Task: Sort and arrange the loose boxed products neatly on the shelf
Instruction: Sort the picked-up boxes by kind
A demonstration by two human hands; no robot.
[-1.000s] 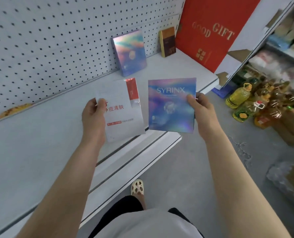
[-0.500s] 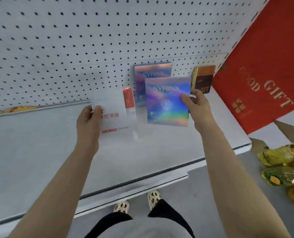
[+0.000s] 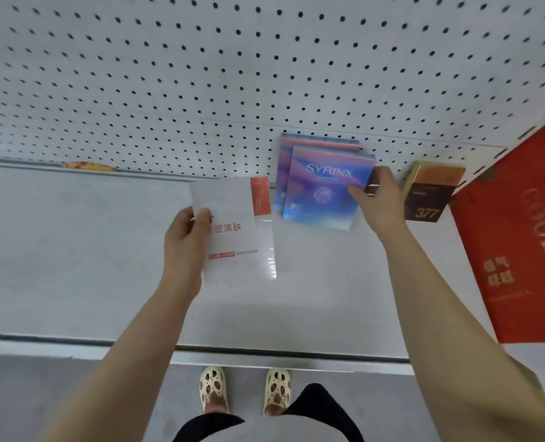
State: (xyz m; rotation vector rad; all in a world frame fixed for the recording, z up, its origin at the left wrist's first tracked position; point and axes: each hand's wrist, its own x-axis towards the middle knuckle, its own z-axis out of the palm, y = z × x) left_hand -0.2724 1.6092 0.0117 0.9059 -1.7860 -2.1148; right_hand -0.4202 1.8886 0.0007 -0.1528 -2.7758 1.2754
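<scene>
Right hand [image 3: 381, 199] pinched the front SYRINX box [image 3: 323, 189] by its right edge, grip closed w/ thumb on the face, box leaning on its twin [image 3: 315, 142] at center-right against the pegboard [image 3: 201, 74]. Best to square edges w/ the twin before letting go. Left hand [image 3: 186, 239] gripped the white box [image 3: 236, 228] above the shelf [image 3: 73, 250], center frame. Brown 377 box [image 3: 430, 194] and red gift box [image 3: 519, 234] stood at right.

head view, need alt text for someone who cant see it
A person's right hand sets a holographic SYRINX box in front of a matching box leaning against the shelf's pegboard back, while the left hand holds a white box with red lettering. A brown 377 box stands to the right.
</scene>
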